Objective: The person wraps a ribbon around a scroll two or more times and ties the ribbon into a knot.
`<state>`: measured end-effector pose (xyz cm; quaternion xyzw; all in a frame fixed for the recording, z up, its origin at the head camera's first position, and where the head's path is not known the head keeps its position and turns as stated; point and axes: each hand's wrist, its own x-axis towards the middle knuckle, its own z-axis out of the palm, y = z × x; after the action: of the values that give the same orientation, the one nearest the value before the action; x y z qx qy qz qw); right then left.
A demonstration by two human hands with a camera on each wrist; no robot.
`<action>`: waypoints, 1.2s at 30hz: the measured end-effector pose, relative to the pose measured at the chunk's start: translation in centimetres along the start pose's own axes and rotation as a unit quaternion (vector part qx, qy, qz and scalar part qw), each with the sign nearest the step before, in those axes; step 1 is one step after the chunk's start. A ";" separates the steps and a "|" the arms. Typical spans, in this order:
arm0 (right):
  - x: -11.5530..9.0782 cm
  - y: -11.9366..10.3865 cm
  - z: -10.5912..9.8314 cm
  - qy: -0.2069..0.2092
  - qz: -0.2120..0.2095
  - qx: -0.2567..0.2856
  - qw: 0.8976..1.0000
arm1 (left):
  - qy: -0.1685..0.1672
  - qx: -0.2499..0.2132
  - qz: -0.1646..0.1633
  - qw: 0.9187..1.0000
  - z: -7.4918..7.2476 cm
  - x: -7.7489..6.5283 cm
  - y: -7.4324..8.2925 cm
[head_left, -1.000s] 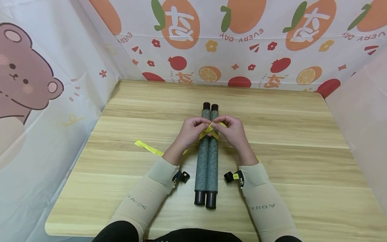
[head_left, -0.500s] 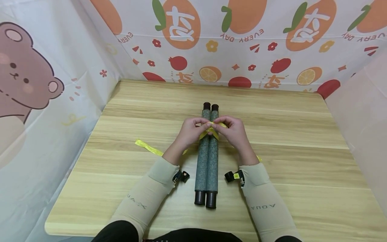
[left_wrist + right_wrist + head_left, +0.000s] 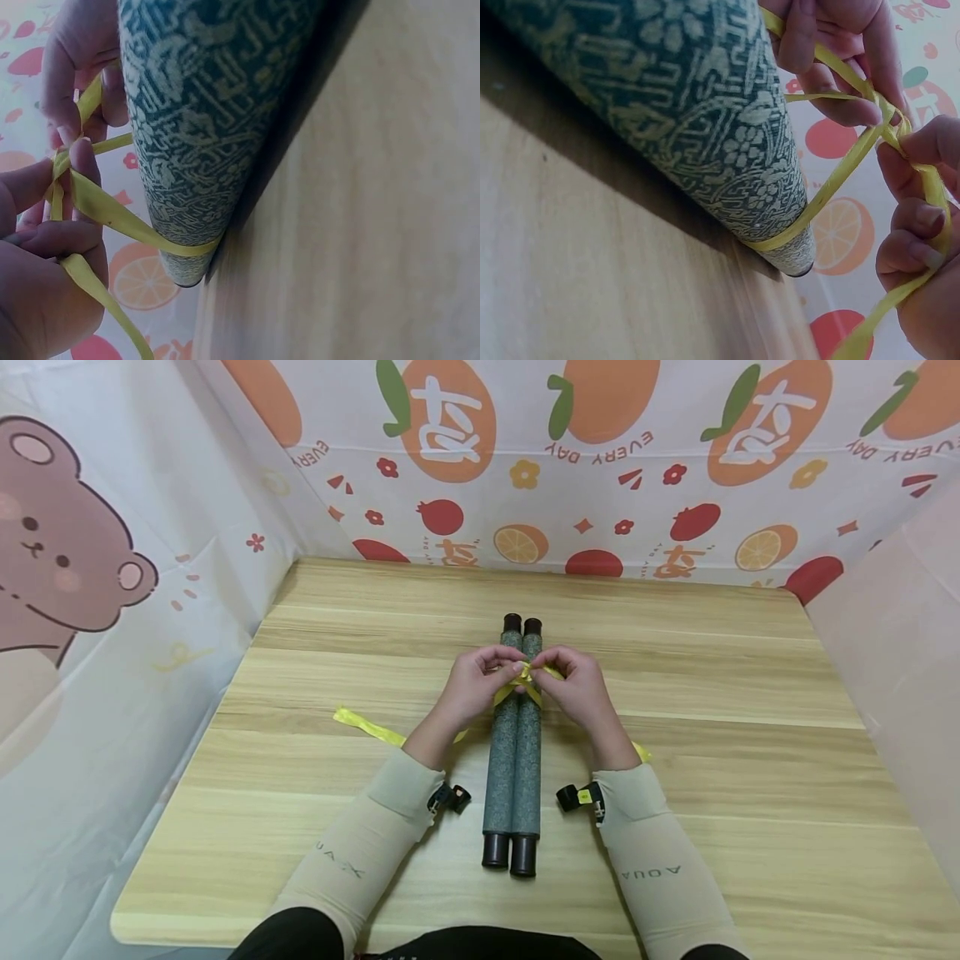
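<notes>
Two long rolls (image 3: 514, 752) lie side by side, touching, at mid tabletop (image 3: 712, 777), their length running away from the person. Each roll is wrapped in dark grey-green fabric with a pale, dense ornamental pattern, and ends in a black cap; the near caps point toward the person, the far caps toward the printed backdrop (image 3: 600, 468). A flat, narrow yellow ribbon (image 3: 525, 681) passes under and around both rolls toward their far end; the wrist views show it snug against the patterned surface, then rising to a crossing above the rolls. Left hand (image 3: 474, 685): fingers curled, pinching the ribbon at the crossing on the left side of the rolls. Right hand (image 3: 576, 687): fingers curled, pinching the ribbon at the same crossing from the right. The two hands nearly meet over the rolls. One loose ribbon tail (image 3: 367, 725) trails flat on the tabletop to the left; a short bit of yellow shows beside the right wrist. Both forearms wear beige sleeves (image 3: 660, 868).
</notes>
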<state>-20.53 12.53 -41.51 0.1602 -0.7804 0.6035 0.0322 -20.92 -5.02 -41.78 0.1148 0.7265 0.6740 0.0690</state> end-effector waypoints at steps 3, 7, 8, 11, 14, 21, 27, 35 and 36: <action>0.0 0.0 0.0 -0.003 -0.007 -0.006 1.000 | -0.015 -0.036 -0.008 0.999 0.0 -0.1 0.2; 0.0 0.0 0.0 -0.007 -0.015 -0.022 1.000 | -0.033 -0.053 -0.015 0.998 -0.1 0.2 -0.5; 0.0 0.0 0.0 -0.008 -0.016 -0.025 1.000 | -0.036 -0.050 -0.019 0.998 -0.1 0.3 -0.6; -0.1 -0.1 0.0 -0.008 -0.013 -0.027 1.000 | -0.035 -0.040 -0.018 0.998 -0.2 0.7 -1.7; 0.0 -0.1 0.0 -0.003 -0.008 -0.019 1.000 | -0.032 -0.028 -0.013 0.999 -0.1 1.0 -2.4; 0.0 -0.1 0.0 -0.004 -0.016 -0.012 1.000 | -0.052 0.005 -0.008 0.999 0.0 1.1 -2.4; -0.1 -0.2 0.0 -0.005 -0.003 -0.019 1.000 | -0.062 0.004 -0.018 0.998 -0.1 0.4 -0.5; -0.1 -0.1 -0.3 -0.052 -0.041 -0.028 0.997 | -0.054 -0.014 -0.031 0.998 -0.3 0.0 0.6; -0.1 -0.2 -0.3 -0.057 -0.046 -0.029 0.997 | -0.055 -0.014 -0.030 0.998 -0.3 0.0 0.6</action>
<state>-20.44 12.81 -41.31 0.2289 -0.7898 0.5687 0.0197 -20.92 -5.26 -41.20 0.1288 0.7149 0.6748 0.1306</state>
